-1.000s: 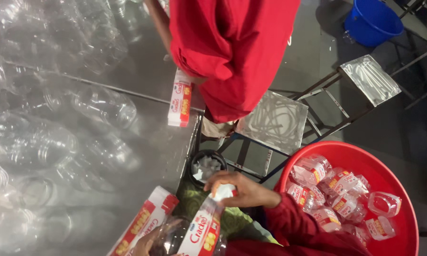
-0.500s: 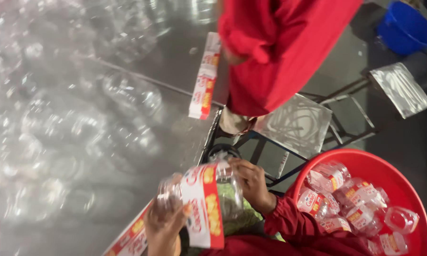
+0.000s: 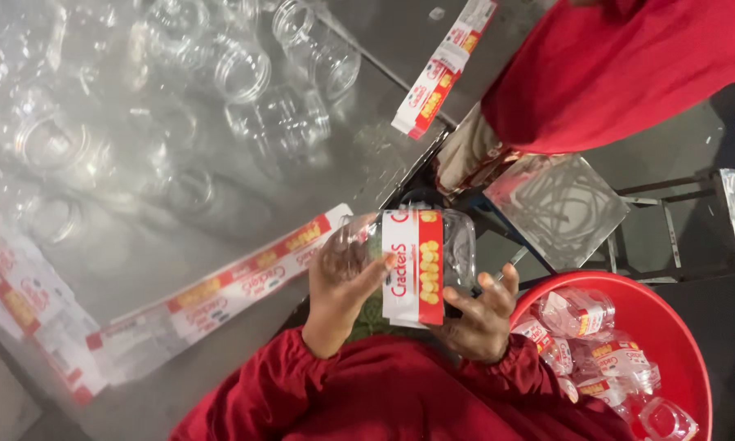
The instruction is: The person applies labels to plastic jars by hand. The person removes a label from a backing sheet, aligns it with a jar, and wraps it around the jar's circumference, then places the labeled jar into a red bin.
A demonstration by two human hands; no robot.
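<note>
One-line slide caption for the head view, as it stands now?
Both hands, left hand and right hand, press a red-and-white label around a clear plastic jar beside a red tub of labelled jars.

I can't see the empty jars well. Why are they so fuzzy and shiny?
Head view: the clear jars on the grey table catch glare and smear at upper left; the labelled jar between the left hand and right hand is sharper; the lower corners lie in shadow.
</note>
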